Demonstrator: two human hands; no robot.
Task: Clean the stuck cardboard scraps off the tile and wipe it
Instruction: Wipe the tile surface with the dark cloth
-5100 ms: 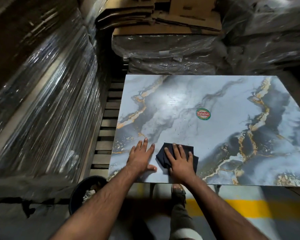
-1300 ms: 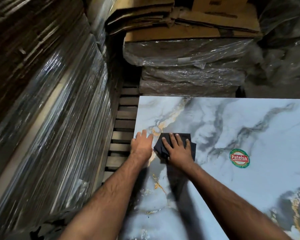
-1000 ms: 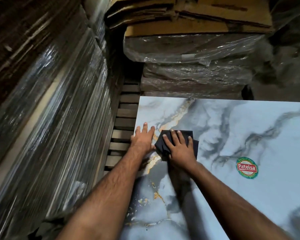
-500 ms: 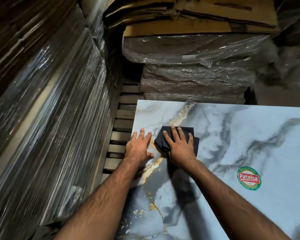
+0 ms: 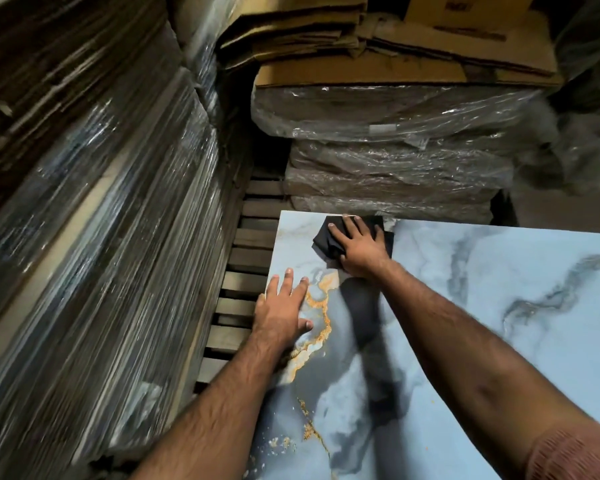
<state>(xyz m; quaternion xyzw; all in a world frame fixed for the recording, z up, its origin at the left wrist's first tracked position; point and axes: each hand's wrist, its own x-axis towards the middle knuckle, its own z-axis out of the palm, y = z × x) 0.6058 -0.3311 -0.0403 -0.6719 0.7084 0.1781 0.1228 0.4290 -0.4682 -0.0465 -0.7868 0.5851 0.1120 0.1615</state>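
Your right hand (image 5: 359,252) is pressing a dark cloth (image 5: 326,241) at the tile's (image 5: 499,306) far corner, fingers spread flat. Your left hand (image 5: 281,311) is resting flat, fingers straight. No writing is readable.

Open tile (image 5: 499,306) surface across right and lower centre of frame. Hemmed at left by wrapped stack (image 5: 84,254), with only a narrow gap over wooden slats (image 5: 243,271) between. Blocked at top centre by wrapped bundles (image 5: 395,161) just beyond the tile's far edge, flattened cardboard (image 5: 361,46) piled above.
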